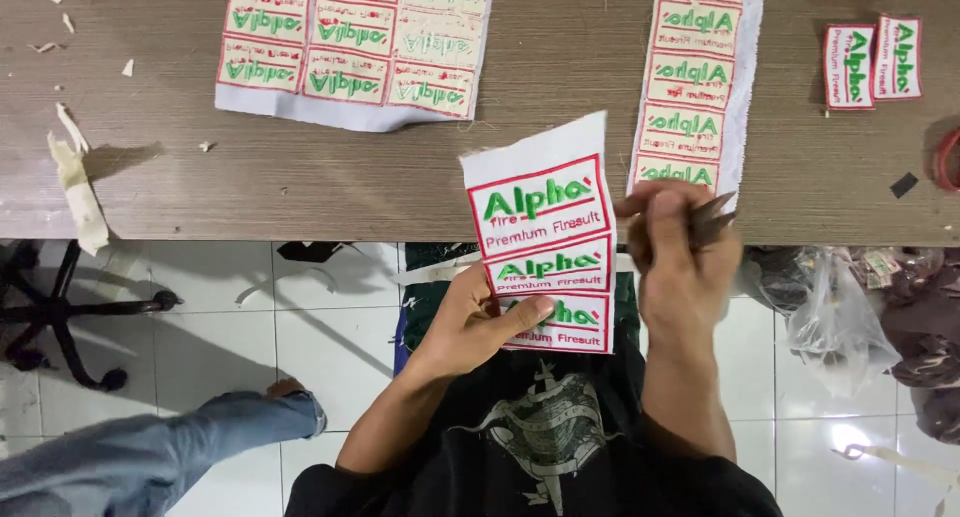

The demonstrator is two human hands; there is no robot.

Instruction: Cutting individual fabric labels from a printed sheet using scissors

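Note:
My left hand [470,322] grips a white fabric strip [543,239] of three embroidered patches, each with a red border and green lettering. The thumb presses on the lowest patch. My right hand [672,252] is closed around dark scissors [712,217], whose blades point right, beside the strip's right edge. Both hands are held over the near edge of the wooden table [400,177].
On the table lie a sheet of several patches [350,47], a long patch strip [692,82], two cut patches [872,62] and fabric scraps [75,172]. Below are a plastic bag [835,322], a chair base [60,312] and another person's jeans leg [150,452].

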